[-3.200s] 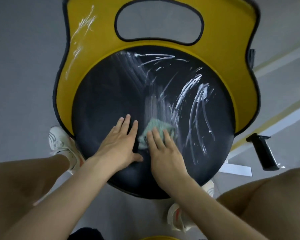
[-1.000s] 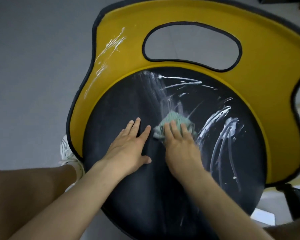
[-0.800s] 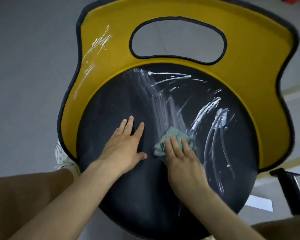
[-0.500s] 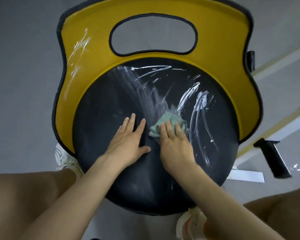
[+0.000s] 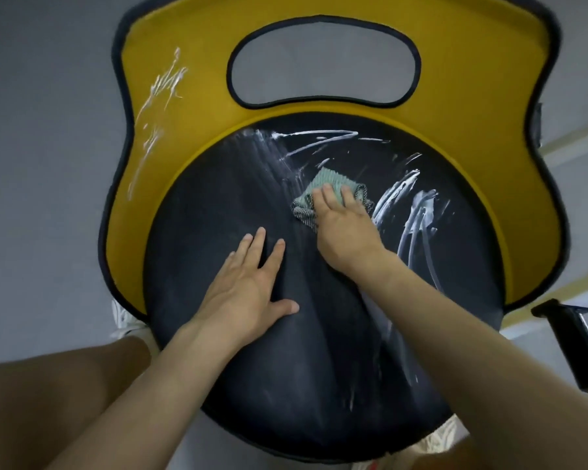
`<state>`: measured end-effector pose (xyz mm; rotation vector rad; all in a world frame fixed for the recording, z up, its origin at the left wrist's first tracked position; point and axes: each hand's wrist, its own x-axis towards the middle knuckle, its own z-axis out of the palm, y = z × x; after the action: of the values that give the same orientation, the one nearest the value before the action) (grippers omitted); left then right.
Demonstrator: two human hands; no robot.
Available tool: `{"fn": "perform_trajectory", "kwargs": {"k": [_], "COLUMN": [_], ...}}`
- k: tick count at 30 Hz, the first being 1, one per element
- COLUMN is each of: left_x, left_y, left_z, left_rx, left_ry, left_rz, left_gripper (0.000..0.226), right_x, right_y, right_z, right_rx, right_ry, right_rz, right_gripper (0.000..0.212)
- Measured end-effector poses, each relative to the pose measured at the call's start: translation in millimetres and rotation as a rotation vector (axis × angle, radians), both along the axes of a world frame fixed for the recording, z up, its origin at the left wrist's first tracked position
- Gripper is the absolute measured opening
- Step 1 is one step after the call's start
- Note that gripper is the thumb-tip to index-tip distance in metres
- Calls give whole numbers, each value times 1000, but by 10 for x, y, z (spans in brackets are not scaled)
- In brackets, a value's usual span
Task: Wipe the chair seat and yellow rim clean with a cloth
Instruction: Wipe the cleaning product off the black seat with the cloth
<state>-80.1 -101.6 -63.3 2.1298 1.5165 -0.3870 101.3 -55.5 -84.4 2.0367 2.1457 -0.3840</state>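
R hand [image 5: 345, 228] pressing cloth [image 5: 331, 179] on smeared seat [image 5: 214, 198], L hand [image 5: 248, 290] flat beside

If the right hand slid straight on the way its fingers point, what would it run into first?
Pushing the cloth ahead, the right hand would probably first meet the white streaks on the far seat, then the yellow rim just beyond.

Ribbed knit cloth [image 5: 333, 184]; matt dark seat [image 5: 218, 205] (white smears); smooth yellow rim [image 5: 455, 106].
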Motion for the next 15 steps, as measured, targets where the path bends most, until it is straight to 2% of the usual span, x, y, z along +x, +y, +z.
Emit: {"fn": "perform_trajectory", "kwargs": {"k": [3,7,9,12,15], "left_x": [-57,-75,-87,-135,-224], "left_y": [158,236,207,107,8], "left_z": [40,69,39,-25,-38], "left_rx": [-9,-6,13,44,48], "left_ry": [1,-29,-48,-68,-54], "left_rz": [45,91,96,97,88], "left_gripper": [105,105,103,99,99], "right_x": [-50,-217,-237,-224,-237], "right_y": [-166,-1142,-1327,-900,-116], "right_z": [-21,76,55,9,-51], "right_rx": [6,-41,-58,20,33], "right_ry": [21,96,114,84,26], "right_rz": [-28,58,74,90,96], "right_gripper": [67,69,70,64,66]}}
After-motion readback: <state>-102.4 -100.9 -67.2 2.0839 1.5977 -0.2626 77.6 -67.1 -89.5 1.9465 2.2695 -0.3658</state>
